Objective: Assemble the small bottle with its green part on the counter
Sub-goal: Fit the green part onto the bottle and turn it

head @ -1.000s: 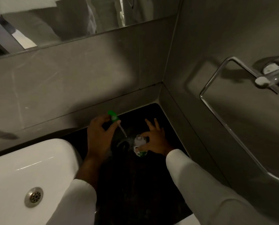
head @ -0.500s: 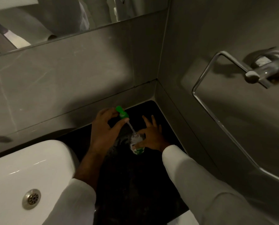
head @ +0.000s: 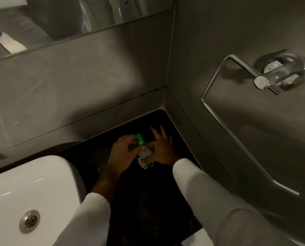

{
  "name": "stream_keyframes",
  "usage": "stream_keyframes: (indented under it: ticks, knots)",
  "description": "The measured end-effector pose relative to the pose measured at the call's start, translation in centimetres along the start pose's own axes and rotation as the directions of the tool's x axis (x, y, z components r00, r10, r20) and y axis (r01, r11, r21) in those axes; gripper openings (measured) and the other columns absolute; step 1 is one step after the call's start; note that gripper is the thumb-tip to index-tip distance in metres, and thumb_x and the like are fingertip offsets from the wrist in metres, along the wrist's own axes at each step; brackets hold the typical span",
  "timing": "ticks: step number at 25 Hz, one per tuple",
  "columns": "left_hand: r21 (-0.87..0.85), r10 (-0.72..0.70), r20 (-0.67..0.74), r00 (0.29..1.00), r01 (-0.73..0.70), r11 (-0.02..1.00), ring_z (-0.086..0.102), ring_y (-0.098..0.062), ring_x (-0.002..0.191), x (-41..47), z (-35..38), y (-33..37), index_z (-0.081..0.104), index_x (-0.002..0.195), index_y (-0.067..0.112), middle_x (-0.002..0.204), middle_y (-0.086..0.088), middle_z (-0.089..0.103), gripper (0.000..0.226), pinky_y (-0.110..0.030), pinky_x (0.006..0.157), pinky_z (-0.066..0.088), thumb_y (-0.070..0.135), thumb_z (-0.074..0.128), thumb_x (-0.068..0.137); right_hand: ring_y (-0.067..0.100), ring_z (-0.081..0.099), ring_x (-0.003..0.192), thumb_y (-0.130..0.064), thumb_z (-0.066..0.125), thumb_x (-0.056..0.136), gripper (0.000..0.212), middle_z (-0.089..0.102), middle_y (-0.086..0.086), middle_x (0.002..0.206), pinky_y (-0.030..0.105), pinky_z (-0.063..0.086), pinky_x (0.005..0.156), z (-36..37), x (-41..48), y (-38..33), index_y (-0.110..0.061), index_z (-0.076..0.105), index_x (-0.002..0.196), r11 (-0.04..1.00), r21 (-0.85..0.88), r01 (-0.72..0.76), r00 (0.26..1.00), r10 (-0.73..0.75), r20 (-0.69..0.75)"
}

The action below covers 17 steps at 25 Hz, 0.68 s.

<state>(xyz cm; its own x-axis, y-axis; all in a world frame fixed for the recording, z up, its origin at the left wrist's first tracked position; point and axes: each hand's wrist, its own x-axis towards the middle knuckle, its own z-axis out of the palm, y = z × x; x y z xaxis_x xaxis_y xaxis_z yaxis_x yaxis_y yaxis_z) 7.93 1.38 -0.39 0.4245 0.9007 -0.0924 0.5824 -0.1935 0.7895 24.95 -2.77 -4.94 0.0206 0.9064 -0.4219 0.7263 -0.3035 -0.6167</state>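
A small clear bottle (head: 145,161) with a green-and-white label stands on the dark counter (head: 148,201) near the wall corner. My right hand (head: 161,150) grips its upper body, with two or three fingers spread toward the wall. The green pump top (head: 140,139) sits at the bottle's mouth, its tube hidden inside. My left hand (head: 124,150) pinches the green top from the left. Both hands touch at the bottle neck.
A white sink (head: 29,197) with a metal drain (head: 29,221) lies at the left. Grey tiled walls (head: 77,89) close the corner behind and to the right. A chrome towel ring (head: 237,96) juts from the right wall. A mirror (head: 59,20) runs along the top.
My left hand has lowered the green top so its tube went into the bottle; before, the tube hung in the air above the bottle's mouth. My right hand stayed on the bottle.
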Motion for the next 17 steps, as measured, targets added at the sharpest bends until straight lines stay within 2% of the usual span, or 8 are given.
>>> stream_keyframes:
  ticks: [3, 5, 6, 8, 10, 13, 15, 17]
  knots:
    - [0.007, 0.095, 0.049, 0.994, -0.095, 0.995, 0.057, 0.019, 0.084, -0.3, 0.5, -0.5, 0.074, 0.09, 0.002, 0.085, 0.008, 0.064, 0.018, -0.001, 0.074, 0.041, 0.013, 0.08, 0.077, 0.043, -0.016, 0.15, -0.057, 0.089, 0.051, 0.096, -0.015, 0.0, 0.167, 0.063, -0.001, 0.121, -0.9, -0.8, -0.4, -0.038, 0.052, 0.138, 0.99, 0.12, -0.07, 0.997, 0.074, -0.027]
    - [-0.072, 0.089, 0.093, 0.992, -0.082, 0.994, 0.059, 0.018, 0.087, -0.4, 0.5, -0.7, 0.076, 0.092, 0.006, 0.09, 0.01, 0.065, 0.012, -0.002, 0.078, 0.044, 0.011, 0.076, 0.081, 0.04, -0.015, 0.151, -0.043, 0.09, 0.061, 0.097, -0.012, 0.006, 0.167, 0.058, -0.003, 0.122, -1.5, -1.4, -0.6, -0.024, 0.045, 0.145, 0.989, 0.127, -0.079, 0.996, 0.082, -0.018]
    - [-0.107, 0.07, 0.128, 0.989, -0.056, 0.993, 0.06, 0.018, 0.092, -0.4, 0.5, -0.7, 0.076, 0.097, 0.014, 0.097, 0.012, 0.066, 0.014, -0.004, 0.083, 0.046, 0.012, 0.075, 0.084, 0.038, -0.015, 0.151, -0.042, 0.089, 0.063, 0.09, -0.01, 0.005, 0.167, 0.057, -0.004, 0.122, -1.6, -1.5, -0.7, -0.021, 0.051, 0.141, 0.992, 0.109, -0.068, 0.997, 0.071, -0.023]
    - [-0.124, 0.029, 0.126, 0.992, -0.013, 0.992, 0.06, 0.01, 0.107, -0.4, 0.9, -1.1, 0.066, 0.122, 0.026, 0.117, 0.01, 0.065, 0.042, -0.011, 0.094, 0.047, 0.028, 0.074, 0.081, 0.037, -0.015, 0.152, -0.051, 0.088, 0.06, 0.075, -0.01, -0.001, 0.167, 0.059, -0.003, 0.121, -1.1, -1.2, -0.4, -0.028, 0.064, 0.127, 0.997, 0.064, -0.036, 0.999, 0.039, -0.036]
    - [-0.127, -0.016, 0.043, 0.999, 0.022, 0.992, 0.062, 0.004, 0.105, -0.6, 1.3, -1.1, 0.059, 0.13, 0.022, 0.119, 0.01, 0.065, 0.063, -0.005, 0.088, 0.046, 0.039, 0.076, 0.072, 0.035, -0.016, 0.152, -0.053, 0.087, 0.06, 0.066, -0.006, -0.004, 0.168, 0.063, 0.0, 0.12, -0.6, -0.8, -0.2, -0.03, 0.069, 0.119, 0.999, 0.048, -0.022, 0.999, 0.024, -0.029]
    - [-0.118, -0.064, -0.005, 0.998, 0.063, 0.991, 0.063, 0.011, 0.092, -0.7, 1.4, -0.2, 0.057, 0.126, 0.025, 0.108, 0.011, 0.066, 0.059, -0.007, 0.081, 0.051, 0.026, 0.086, 0.074, 0.032, -0.016, 0.152, -0.047, 0.086, 0.064, 0.058, -0.002, -0.003, 0.168, 0.063, 0.0, 0.12, -0.8, -0.9, 0.1, -0.024, 0.071, 0.115, 0.998, 0.063, 0.002, 0.999, 0.0, -0.041]
    - [-0.196, -0.05, 0.083, 0.995, 0.065, 0.978, 0.064, 0.007, 0.1, -0.7, 1.4, -0.1, 0.052, 0.132, 0.023, 0.115, 0.006, 0.066, 0.058, -0.019, 0.09, 0.055, 0.009, 0.078, 0.082, 0.031, -0.016, 0.152, -0.05, 0.085, 0.065, 0.046, 0.001, -0.004, 0.168, 0.062, -0.001, 0.12, -0.9, -0.8, 0.3, -0.026, 0.074, 0.103, 0.999, 0.031, 0.014, 0.999, -0.013, -0.043]
    - [-0.256, -0.048, 0.156, 0.987, 0.087, 0.963, 0.061, 0.0, 0.11, -0.7, 1.4, 0.0, 0.042, 0.143, 0.018, 0.123, 0.008, 0.06, 0.071, -0.011, 0.09, 0.051, -0.001, 0.073, 0.083, 0.031, -0.015, 0.152, -0.049, 0.084, 0.066, 0.045, 0.002, -0.004, 0.168, 0.062, -0.001, 0.12, -1.0, -0.6, 0.5, -0.026, 0.075, 0.103, 1.0, 0.028, 0.004, 1.0, -0.004, -0.015]
